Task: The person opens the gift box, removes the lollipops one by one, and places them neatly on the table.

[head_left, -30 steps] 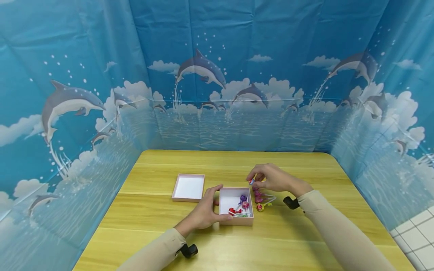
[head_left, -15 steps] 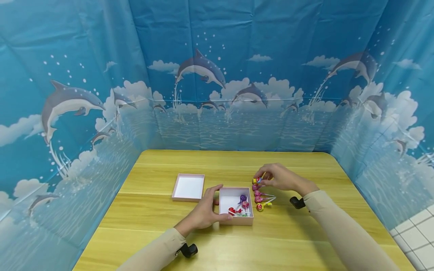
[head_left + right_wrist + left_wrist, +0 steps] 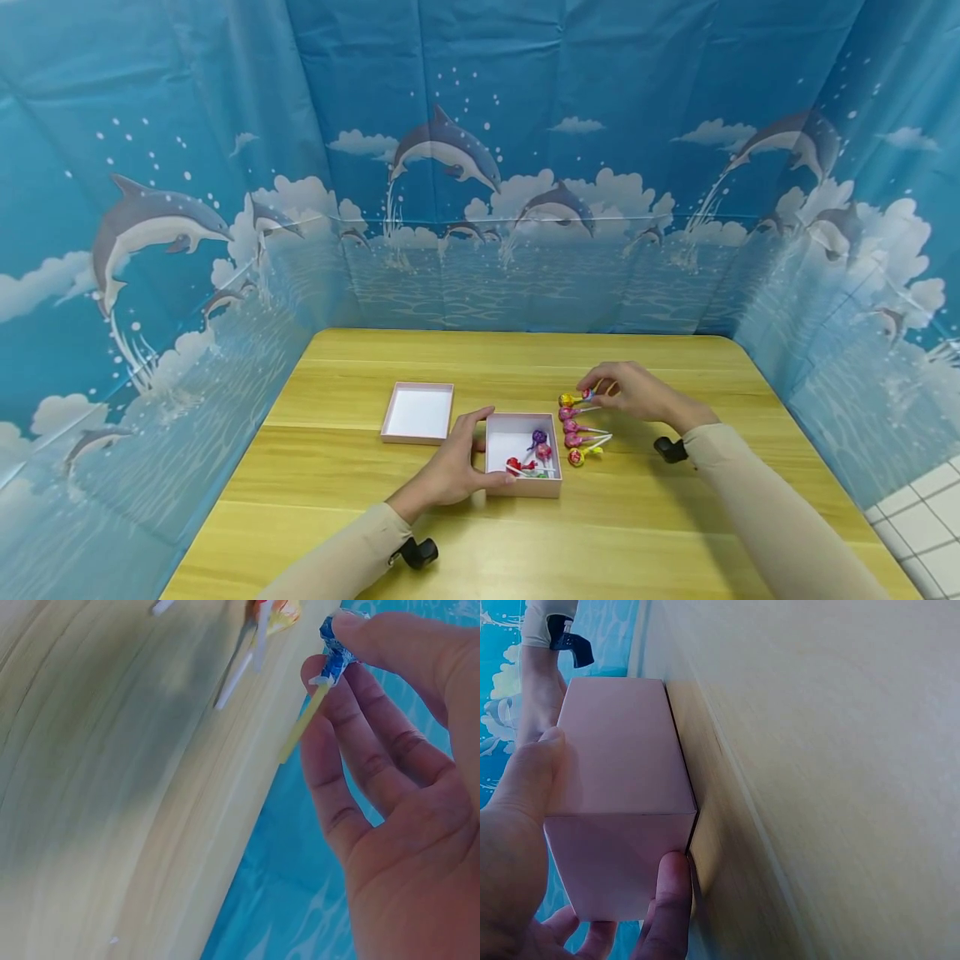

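Observation:
A pink open box (image 3: 525,490) sits mid-table with several wrapped lollipops (image 3: 538,438) inside. My left hand (image 3: 471,461) grips its left side, thumb on the far edge and fingers on the near wall; the left wrist view shows the same hold of the left hand (image 3: 592,855) on the box (image 3: 622,750). A row of several lollipops (image 3: 573,440) lies on the table right of the box. At the row's far end my right hand (image 3: 600,392) pinches a blue-wrapped lollipop (image 3: 587,394). In the right wrist view the right hand (image 3: 330,656) has the blue lollipop (image 3: 335,637) between thumb and fingers, yellow stick hanging down.
The box's pink lid (image 3: 417,412) lies upturned left of the box. The wooden table (image 3: 480,358) is walled on three sides by a blue dolphin-print sheet (image 3: 480,208). A black camera mount sits at each wrist (image 3: 418,552). Tiled floor (image 3: 926,508) shows at lower right.
My right hand has moved right, away from the box's far corner, carrying the blue lollipop to the far end of the row. The left hand and box have stayed put.

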{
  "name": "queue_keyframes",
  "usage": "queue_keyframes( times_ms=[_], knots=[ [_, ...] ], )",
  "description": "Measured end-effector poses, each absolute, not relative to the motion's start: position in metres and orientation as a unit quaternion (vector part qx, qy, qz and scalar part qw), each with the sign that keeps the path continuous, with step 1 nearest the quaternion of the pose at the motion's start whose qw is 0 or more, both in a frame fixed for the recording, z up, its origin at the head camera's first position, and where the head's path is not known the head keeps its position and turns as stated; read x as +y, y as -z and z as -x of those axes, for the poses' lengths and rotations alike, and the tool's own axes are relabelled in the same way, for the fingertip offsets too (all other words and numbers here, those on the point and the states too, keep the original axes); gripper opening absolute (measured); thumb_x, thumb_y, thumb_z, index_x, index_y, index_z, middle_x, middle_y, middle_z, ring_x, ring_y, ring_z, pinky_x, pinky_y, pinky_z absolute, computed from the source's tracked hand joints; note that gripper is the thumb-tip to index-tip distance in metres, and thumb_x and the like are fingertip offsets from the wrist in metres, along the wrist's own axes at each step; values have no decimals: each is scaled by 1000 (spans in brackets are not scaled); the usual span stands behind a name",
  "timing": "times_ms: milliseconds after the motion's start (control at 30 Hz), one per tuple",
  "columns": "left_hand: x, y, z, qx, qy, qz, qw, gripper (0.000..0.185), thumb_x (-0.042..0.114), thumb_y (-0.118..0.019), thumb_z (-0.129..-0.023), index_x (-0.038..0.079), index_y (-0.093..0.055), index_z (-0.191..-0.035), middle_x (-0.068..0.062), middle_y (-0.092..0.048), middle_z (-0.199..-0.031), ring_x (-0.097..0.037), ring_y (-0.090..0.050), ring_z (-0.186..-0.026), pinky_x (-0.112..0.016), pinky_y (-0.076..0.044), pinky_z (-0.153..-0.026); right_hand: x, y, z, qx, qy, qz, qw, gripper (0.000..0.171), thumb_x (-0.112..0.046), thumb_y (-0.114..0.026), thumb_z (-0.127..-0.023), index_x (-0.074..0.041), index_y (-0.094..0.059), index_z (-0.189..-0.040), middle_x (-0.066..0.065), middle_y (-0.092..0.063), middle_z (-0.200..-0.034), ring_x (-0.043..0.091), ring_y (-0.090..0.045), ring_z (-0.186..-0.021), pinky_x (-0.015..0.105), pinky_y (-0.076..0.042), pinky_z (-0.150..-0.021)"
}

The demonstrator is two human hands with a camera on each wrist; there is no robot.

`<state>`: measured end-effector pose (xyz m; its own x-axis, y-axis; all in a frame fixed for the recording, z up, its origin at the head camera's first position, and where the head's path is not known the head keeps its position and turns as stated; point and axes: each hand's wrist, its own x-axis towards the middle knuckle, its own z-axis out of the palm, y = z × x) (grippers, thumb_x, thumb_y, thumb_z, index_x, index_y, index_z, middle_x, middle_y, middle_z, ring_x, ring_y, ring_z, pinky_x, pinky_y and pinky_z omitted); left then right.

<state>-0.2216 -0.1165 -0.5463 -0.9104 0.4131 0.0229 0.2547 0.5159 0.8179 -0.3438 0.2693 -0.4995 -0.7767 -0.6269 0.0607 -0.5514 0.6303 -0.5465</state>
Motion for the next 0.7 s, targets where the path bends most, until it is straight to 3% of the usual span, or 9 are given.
queue_keyframes(
  times_ms=[167, 433, 700],
  knots=[
    [-117, 547, 221, 863, -459, -192, 89, 112, 36, -97, -99, 14, -28, -184, -22, -40, -181, -27, -64, -135, -56, -54, -122, 276, 502, 346, 901, 284, 322, 60, 28, -8, -80, -111, -3, -81, -138, 11, -85, -129, 26, -81, -110, 42, -70, -98],
    [-116, 548, 222, 866, -455, -187, 90, 113, 37, -98, -98, 15, -28, -184, -22, -39, -182, -26, -64, -134, -56, -53, -123, 289, 509, 349, 909, 283, 299, 56, 26, -5, -81, -109, -3, -83, -135, 11, -86, -125, 18, -80, -104, 31, -67, -93],
    [-116, 548, 222, 863, -460, -186, 93, 113, 37, -97, -99, 15, -27, -185, -21, -40, -180, -25, -64, -133, -50, -57, -117, 301, 516, 352, 912, 285, 291, 46, 25, -7, -82, -109, -3, -83, -134, 8, -86, -123, 19, -81, -105, 32, -68, -93]
  ],
)
